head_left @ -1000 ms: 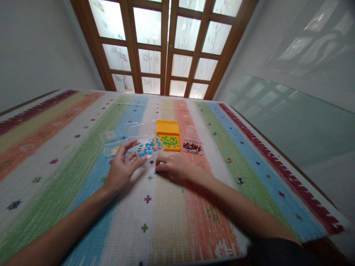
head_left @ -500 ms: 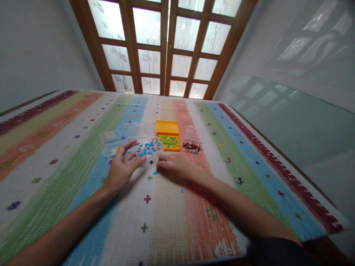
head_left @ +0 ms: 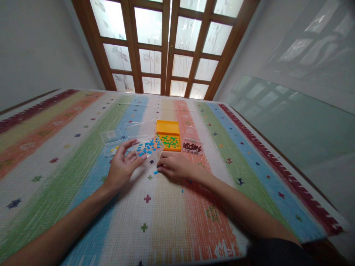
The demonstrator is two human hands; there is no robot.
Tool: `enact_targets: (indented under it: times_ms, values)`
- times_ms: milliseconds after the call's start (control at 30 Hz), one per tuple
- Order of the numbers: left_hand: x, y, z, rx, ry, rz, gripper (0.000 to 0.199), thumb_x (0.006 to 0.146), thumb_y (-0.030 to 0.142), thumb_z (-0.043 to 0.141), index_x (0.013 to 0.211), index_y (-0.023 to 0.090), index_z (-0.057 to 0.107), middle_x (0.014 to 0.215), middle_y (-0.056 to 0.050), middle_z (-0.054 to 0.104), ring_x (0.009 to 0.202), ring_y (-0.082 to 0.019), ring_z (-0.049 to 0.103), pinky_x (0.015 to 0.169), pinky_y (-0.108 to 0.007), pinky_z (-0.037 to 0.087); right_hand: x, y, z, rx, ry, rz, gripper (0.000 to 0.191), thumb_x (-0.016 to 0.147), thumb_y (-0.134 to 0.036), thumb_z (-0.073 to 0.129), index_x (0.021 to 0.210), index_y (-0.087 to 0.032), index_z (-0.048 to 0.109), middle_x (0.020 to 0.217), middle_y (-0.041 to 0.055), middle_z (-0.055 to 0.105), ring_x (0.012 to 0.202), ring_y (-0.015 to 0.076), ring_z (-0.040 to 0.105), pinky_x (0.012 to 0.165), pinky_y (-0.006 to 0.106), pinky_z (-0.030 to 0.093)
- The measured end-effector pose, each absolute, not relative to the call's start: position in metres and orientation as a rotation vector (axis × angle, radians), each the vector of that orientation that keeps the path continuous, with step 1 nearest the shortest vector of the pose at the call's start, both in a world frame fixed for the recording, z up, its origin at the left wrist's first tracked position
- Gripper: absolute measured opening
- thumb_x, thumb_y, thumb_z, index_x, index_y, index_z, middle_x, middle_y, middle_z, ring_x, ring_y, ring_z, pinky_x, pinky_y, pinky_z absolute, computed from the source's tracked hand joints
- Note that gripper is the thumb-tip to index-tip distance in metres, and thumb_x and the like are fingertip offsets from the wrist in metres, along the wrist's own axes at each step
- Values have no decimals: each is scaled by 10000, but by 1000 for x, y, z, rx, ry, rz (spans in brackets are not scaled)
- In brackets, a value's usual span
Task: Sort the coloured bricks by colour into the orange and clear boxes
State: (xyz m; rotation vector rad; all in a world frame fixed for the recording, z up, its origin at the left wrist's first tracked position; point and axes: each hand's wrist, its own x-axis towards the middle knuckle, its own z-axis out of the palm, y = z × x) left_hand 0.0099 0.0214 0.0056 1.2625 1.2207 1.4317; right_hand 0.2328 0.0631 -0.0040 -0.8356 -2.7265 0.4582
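Right hand (head_left: pixel 176 166): shifted slightly since the frame before; a loose blue piece (head_left: pixel 190 181) now shows beside its wrist, where none could be seen.
Right fingers: curled, thumb and fingertips close together at a second blue piece (head_left: pixel 155 172); whether they pinch it or only touch it, I cannot tell.
Left hand (head_left: pixel 123 166): grasping the left end of the clear box (head_left: pixel 158 149), thumb on the near side and fingers on the far side.
Clear box: between the hands, lid open behind it; whether it is raised off the cloth (head_left: pixel 166 221) is unclear.
Blue pieces inside: many, scattered over the bottom, so most of the visible blue seems to be in already.
Blue pieces outside: three seen, at 6 o'clock from the box by the right fingertips, at 4 by the wrist, and a third piece (head_left: pixel 182 191) near 5.
Yellow box (head_left: pixel 168 127): at 2 o'clock, open, with green pieces inside.
Brown pieces (head_left: pixel 191 146): at 3 o'clock, in their own clear container.
Small clear case (head_left: pixel 111 137): at 9 o'clock, open, yellow bits inside.
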Motion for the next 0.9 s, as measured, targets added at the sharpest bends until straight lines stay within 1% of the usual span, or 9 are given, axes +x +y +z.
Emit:
enact_targets:
  times_ms: [100, 200, 300, 433, 533, 733, 900]
  values:
    - [9, 22, 5, 1273, 1214, 1433, 620, 742, 382, 877, 1261, 248, 566, 1446, -136, 607, 1157, -278, 730, 1075, -506, 586, 230, 57, -1, -819, -2747, 420, 166, 1032, -254, 616, 1044, -173, 761, 1137, 93, 722, 977, 172, 633, 845, 289, 480]
    - [10, 22, 5, 1278, 1204, 1448, 620, 734, 378, 882, 1250, 246, 567, 1422, -136, 620, 1146, -274, 730, 1071, -499, 587, 227, 51, 1, -817, -2782, 331, 184, 1027, -290, 637, 1113, -183, 761, 1098, 92, 709, 888, 170, 617, 750, 283, 449]
    - [11, 22, 6, 1269, 1207, 1444, 615, 726, 371, 880, 1242, 247, 571, 1407, -127, 630, 1127, -275, 735, 1050, -496, 598, 224, 47, 2, -802, -2828, 251, 176, 1027, -264, 633, 1120, -193, 764, 1109, 102, 690, 847, 171, 600, 681, 279, 405]
    - [11, 21, 9, 1276, 1221, 1441, 605, 724, 366, 880, 1237, 246, 583, 1398, -129, 637, 1116, -280, 739, 1016, -477, 615, 224, 46, 5, -744, -2837, 246, 162, 1011, -202, 640, 1110, -191, 768, 1169, 112, 683, 906, 180, 615, 694, 284, 417]
    - [11, 21, 8, 1281, 1217, 1445, 604, 723, 368, 879, 1238, 248, 588, 1401, -128, 635, 1126, -282, 737, 1010, -469, 618, 224, 48, 4, -714, -2824, 268, 161, 995, -166, 640, 1079, -195, 774, 1181, 102, 700, 940, 183, 628, 717, 289, 434]
    - [10, 22, 7, 1289, 1214, 1451, 609, 711, 379, 888, 1225, 252, 589, 1390, -126, 636, 1157, -296, 722, 993, -468, 624, 223, 50, -5, -715, -2819, 248, 180, 945, -100, 635, 968, -187, 791, 1073, 85, 748, 861, 178, 626, 673, 298, 420]
    - [10, 22, 7, 1295, 1217, 1454, 607, 712, 376, 886, 1226, 247, 591, 1388, -133, 636, 1182, -310, 713, 982, -468, 627, 223, 46, -7, -758, -2838, 156, 191, 959, -103, 595, 972, -162, 776, 1062, 94, 757, 824, 171, 622, 649, 293, 392]
